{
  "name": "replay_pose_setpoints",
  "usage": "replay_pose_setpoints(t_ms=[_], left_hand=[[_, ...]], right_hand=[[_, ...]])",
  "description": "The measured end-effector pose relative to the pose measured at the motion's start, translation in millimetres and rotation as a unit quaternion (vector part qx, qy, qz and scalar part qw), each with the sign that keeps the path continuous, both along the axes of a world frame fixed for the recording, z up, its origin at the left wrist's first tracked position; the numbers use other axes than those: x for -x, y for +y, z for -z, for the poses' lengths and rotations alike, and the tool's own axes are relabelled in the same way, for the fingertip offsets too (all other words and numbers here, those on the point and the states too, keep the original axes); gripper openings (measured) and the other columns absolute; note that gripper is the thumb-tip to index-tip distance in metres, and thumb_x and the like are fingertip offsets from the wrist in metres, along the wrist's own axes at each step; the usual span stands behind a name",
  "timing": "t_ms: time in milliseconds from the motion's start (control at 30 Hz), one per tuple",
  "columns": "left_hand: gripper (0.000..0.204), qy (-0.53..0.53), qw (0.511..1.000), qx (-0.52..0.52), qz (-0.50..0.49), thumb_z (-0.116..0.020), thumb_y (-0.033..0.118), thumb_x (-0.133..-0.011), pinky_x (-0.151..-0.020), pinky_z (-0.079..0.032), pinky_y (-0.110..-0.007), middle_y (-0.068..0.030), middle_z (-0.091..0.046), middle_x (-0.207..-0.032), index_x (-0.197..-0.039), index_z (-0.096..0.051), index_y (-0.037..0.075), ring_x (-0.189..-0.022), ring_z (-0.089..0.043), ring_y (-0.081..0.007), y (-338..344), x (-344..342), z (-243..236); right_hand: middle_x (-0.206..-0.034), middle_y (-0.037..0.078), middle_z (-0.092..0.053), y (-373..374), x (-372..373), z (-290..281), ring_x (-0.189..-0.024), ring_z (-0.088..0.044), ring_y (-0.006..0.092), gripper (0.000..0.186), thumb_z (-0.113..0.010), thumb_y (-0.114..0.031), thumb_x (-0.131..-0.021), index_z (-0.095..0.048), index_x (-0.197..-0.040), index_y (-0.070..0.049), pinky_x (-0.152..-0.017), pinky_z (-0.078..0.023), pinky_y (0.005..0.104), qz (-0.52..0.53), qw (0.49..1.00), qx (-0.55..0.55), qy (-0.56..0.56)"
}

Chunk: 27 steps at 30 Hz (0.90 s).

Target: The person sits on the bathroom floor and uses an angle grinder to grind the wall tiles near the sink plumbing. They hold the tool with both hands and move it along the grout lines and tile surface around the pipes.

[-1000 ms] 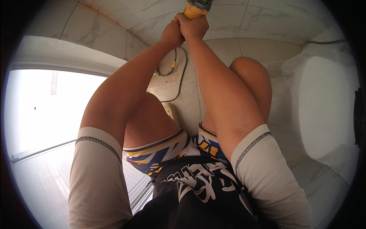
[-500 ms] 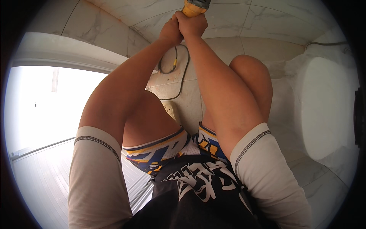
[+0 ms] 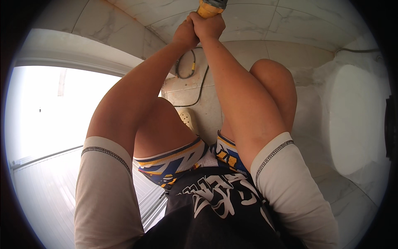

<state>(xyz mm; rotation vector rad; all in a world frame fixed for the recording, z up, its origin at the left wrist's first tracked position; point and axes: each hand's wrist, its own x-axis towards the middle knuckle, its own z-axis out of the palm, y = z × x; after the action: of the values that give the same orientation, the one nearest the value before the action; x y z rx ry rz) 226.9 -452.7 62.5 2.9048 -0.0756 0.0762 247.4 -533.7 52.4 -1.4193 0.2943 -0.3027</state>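
Note:
Both hands are together at the top of the view on a yellow and dark grey power tool [image 3: 208, 10], whose front is cut off by the upper edge. My right hand [image 3: 209, 27] is closed around its yellow body. Pressed against it, my left hand [image 3: 185, 34] is closed too; its fingers are mostly hidden, though it appears to grip the same tool. Below the hands, a dark cord [image 3: 202, 89] runs over the tiled floor, with a loop bearing a yellow piece [image 3: 193, 66].
A marbled tile wall [image 3: 248, 18] stands ahead. On the left is a bright opening with a pale frame [image 3: 74, 52]. A white oval fixture under plastic film [image 3: 354, 120] stands at the right, close to my bent knee [image 3: 273, 79]. A cream clog [image 3: 187, 118] rests on the floor.
My view has shifted slightly, so the cord, the wall joints and the white fixture sit a little to the right. Both hands keep the same grip on the tool.

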Motion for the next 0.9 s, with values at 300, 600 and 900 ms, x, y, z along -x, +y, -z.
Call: replay_pose_setpoints(t_ms=[300,600,900], left_hand=[[0.06,-0.066,0.998,-0.005,0.008,-0.074,0.027,-0.074,-0.081,-0.051,-0.046,-0.024,-0.064,-0.102,-0.114,-0.041,-0.001,-0.096,-0.062,-0.0414,26.0,-11.1,20.4],[0.048,-0.033,0.999,0.005,-0.027,-0.07,0.027,-0.078,-0.081,-0.05,-0.045,-0.0232,-0.065,-0.101,-0.111,-0.05,-0.002,-0.096,-0.062,-0.041,16.0,8.6,5.3],[0.049,0.082,0.994,0.057,-0.043,-0.069,0.028,-0.08,-0.08,-0.051,-0.044,-0.024,-0.066,-0.099,-0.111,-0.049,-0.004,-0.095,-0.064,-0.0393,-5.6,42.5,9.4]], right_hand=[[-0.095,0.02,-0.067,12.9,-3.3,-6.9,-0.088,-0.068,0.0324,0.058,-0.081,-0.023,-0.057,-0.055,-0.1,0.005,-0.079,-0.056,0.0381,-0.04,0.999,0.033,0.002],[-0.091,0.02,-0.067,7.4,5.9,-11.4,-0.087,-0.067,0.0344,0.06,-0.081,-0.026,-0.055,-0.056,-0.099,0.006,-0.079,-0.055,0.0392,-0.072,0.994,0.083,-0.019],[-0.095,0.022,-0.067,-4.7,23.3,14.6,-0.09,-0.067,0.0351,0.06,-0.081,-0.031,-0.056,-0.057,-0.099,0.005,-0.081,-0.054,0.0397,-0.131,0.977,0.163,0.044]])
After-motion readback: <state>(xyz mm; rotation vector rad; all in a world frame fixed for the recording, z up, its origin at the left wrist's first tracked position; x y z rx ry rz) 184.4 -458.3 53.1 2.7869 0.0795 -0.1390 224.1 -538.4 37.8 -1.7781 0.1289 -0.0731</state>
